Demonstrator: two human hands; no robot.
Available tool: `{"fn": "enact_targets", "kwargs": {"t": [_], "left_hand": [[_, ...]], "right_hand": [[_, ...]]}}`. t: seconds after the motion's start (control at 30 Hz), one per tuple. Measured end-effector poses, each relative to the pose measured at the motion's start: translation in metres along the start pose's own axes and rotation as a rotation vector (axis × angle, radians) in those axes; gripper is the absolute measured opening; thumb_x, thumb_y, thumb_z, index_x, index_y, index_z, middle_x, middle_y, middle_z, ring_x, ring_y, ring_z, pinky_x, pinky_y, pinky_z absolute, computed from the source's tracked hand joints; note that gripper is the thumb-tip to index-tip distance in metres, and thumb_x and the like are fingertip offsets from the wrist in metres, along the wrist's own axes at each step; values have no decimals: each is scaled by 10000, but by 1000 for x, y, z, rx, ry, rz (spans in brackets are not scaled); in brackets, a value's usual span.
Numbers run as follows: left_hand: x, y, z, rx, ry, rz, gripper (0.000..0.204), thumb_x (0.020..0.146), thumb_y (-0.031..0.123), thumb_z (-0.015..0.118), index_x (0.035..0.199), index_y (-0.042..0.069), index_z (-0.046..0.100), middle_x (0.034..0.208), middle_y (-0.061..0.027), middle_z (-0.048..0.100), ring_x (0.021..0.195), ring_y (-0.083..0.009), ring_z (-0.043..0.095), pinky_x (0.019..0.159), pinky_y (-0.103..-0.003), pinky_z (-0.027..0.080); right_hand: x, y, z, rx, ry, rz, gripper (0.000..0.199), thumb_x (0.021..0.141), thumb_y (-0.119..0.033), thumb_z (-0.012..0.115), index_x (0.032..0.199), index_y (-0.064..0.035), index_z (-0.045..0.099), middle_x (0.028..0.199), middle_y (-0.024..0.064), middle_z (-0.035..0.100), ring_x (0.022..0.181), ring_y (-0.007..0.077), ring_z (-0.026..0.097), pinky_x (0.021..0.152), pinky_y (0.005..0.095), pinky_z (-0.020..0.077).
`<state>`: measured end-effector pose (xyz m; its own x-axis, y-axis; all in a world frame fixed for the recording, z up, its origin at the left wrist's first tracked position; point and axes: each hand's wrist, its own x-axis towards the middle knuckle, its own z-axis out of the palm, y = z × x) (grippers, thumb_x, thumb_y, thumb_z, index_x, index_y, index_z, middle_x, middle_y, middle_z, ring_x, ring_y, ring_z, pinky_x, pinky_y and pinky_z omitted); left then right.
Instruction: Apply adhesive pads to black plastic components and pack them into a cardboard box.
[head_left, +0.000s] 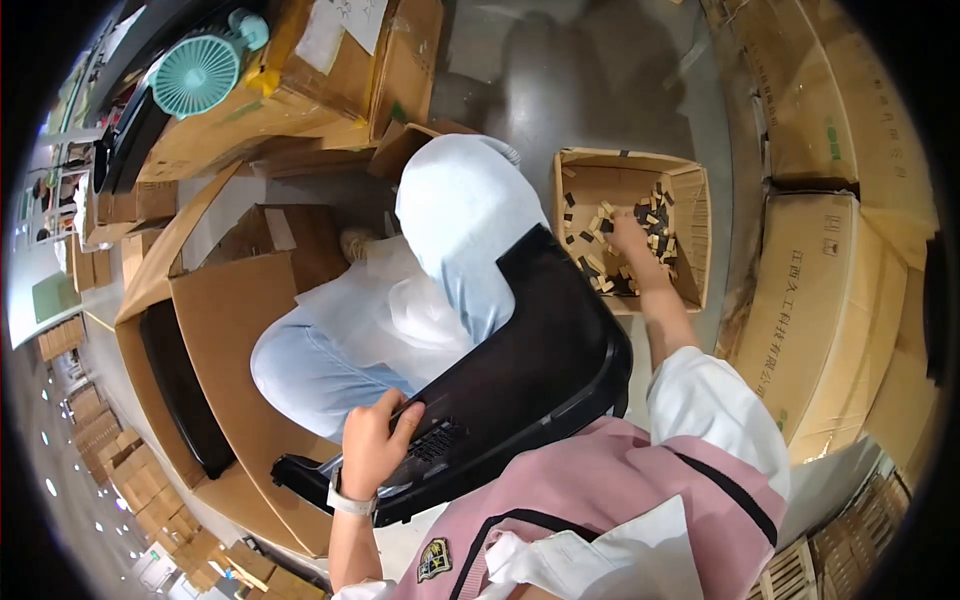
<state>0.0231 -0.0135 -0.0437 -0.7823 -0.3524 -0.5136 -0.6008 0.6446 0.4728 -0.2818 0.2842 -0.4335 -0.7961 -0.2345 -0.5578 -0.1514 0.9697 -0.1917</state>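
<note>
A large black plastic panel (540,340), curved at one end and with a grille of slots, lies slanted across my lap. My left hand (375,440) grips its near left edge, thumb on top of the surface and fingers around the rim. Off to the right, my right hand (628,232) is down inside an open cardboard box (690,185). Small black and tan rectangular pieces (655,215) lie scattered in that box around the hand. My right fingers look drawn together among the pieces; what is between them is too small to make out.
Left of my knees, an open carton (230,330) holds another black panel (185,390). A turquoise fan (197,75) stands on a big carton (330,95) at the far left. Sealed cartons (810,310) line the right side. Translucent wrapping (380,310) lies between my legs.
</note>
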Motion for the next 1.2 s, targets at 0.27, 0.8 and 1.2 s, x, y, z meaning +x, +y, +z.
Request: {"fn": "enact_targets", "kwargs": {"t": [0.27,0.8,1.2], "left_hand": [[13,0,5,-8,20,-111,200,830,194,663,785,16,581,606,-175,557,529,-375,538,500,-368,408],[26,-3,6,146,220,159,238,814,232,687,747,37,569,579,-147,578,520,-357,558,479,-378,420],[2,16,-7,3,566,330,167,755,84,707,882,23,618,819,-128,596,740,-322,599,625,-373,478]], "right_hand": [[15,-16,74,-172,182,-18,452,784,-100,671,1177,-44,454,1132,200,526,1122,359,521,851,393,509],[-2,14,8,457,316,277,329,840,-327,638,1038,-68,686,899,139,698,880,323,657,760,420,510],[-114,-76,-187,1604,388,-98,250,908,-171,633,1059,27,655,799,42,619,578,96,565,480,210,431]]}}
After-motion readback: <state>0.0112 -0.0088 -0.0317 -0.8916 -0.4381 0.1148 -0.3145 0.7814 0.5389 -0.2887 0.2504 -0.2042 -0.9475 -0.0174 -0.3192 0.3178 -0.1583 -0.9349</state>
